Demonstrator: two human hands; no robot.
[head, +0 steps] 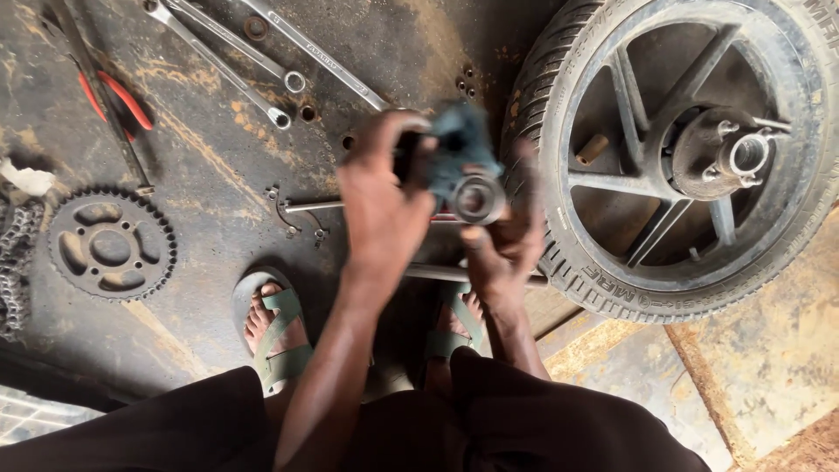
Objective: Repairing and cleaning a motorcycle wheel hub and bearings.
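Note:
My left hand grips a blue-grey rag and presses it against a round metal bearing. My right hand holds that bearing from below and the side, fingers wrapped around its edge. Both hands hover above the greasy floor, just left of a motorcycle wheel that lies flat with its spoked rim and hub facing up. My feet in green sandals rest on the floor beneath the hands.
A toothed sprocket and a chain lie at the left. Several long spanners and red-handled pliers lie at the top left. A thin axle rod and a second rod lie under my hands.

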